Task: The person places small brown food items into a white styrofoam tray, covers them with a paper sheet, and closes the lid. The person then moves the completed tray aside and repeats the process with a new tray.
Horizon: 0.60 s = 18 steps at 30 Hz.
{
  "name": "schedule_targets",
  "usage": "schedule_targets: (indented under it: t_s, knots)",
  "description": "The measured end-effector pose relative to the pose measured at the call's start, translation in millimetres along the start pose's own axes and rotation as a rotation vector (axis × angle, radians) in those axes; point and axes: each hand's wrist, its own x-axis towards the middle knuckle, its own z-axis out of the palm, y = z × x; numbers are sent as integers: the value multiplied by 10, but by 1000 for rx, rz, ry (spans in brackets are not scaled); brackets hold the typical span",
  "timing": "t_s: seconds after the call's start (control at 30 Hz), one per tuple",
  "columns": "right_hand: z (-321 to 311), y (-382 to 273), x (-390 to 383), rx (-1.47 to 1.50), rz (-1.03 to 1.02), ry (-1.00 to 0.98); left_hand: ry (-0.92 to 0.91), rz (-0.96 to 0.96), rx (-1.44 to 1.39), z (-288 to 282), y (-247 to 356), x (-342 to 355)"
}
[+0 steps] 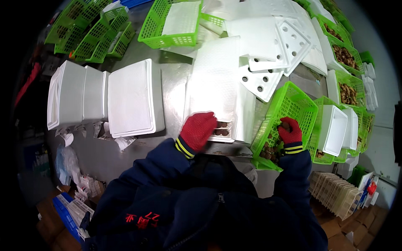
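Both my hands wear red knit gloves with yellow-striped cuffs. My left hand point(198, 130) is curled at the near end of a long white padded tray point(212, 79), beside brown round pieces point(222, 131), apparently mushrooms, sitting in small compartments. What its closed fingers hold, if anything, is hidden. At the right, my right hand point(289, 133) grips a dark brown mushroom point(284, 125) inside a green perforated basket point(302, 103). More brown mushrooms point(270, 151) lie in the near part of that basket.
White foam boxes point(133, 96) stand at left on the steel table point(171, 88). Perforated white sheets point(293, 42) and a lined green basket point(146, 35) lie farther back. More green baskets point(347, 56) holding brown produce line the right side; empty-looking white containers point(335, 129) rest among them.
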Motion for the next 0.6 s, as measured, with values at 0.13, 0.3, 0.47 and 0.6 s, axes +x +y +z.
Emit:
schedule_targets:
  t_s: [0.13,0.3,0.47,0.6]
  knots:
    - [609,-1280,373,314,-315,-284,-13,-198,436,-202,-99,-38]
    - [1904,-1832,446,394,-373,-391,18,-324,330,-154,-176,-203]
    - [1953,-1745,350,315,-35,-598,81,-414,153,-231,-230,-250]
    - [1625,-1605,450,140,-342,-667,-70,-387,246,-242,-279,-223]
